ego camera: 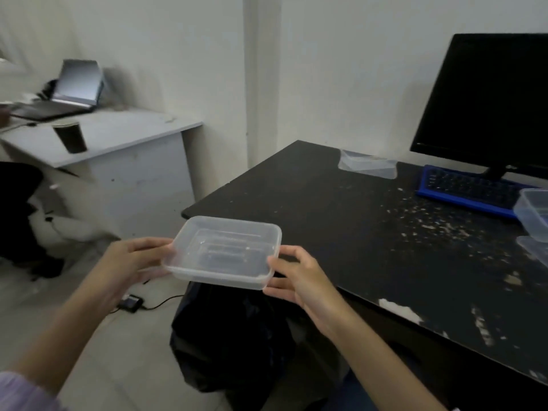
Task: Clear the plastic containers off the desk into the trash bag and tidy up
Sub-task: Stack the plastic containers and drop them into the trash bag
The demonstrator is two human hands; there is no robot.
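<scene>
I hold one clear plastic container (224,252) between both hands, off the near left corner of the black desk (341,232) and directly above the black trash bag (234,336), which stands on the floor against that corner. The container is rectangular, lidded or nested (I cannot tell which), and appears empty. Its long axis runs left to right between my hands.

My left hand (133,259) grips the container's left short end, fingers along the top rim and thumb beneath. My right hand (296,277) pinches the right short end, thumb on the rim and fingers curled under. Both hands are closed on the container; neither is free. The two hands are about equally near the bag.

The deciding relation is vertical: the bag's mouth lies straight below the container. In my judgement the next move is a short descent and release, and the long axis may need to be tipped downward if the mouth is narrow. How far the bag is open cannot be determined, since the container hides its top.

Remaining on the desk:
- One clear container (367,166) near the far edge, left of the blue keyboard (465,188); appears empty.
- One clear container (533,213) at the right, touching or just beside the keyboard's right end; appears empty.
- A further clear piece (535,249) just nearer than that one, cut off by the frame; lid or container, I cannot tell.

The right hand is nearer to all of these. A monitor (489,102) stands behind the keyboard.
</scene>
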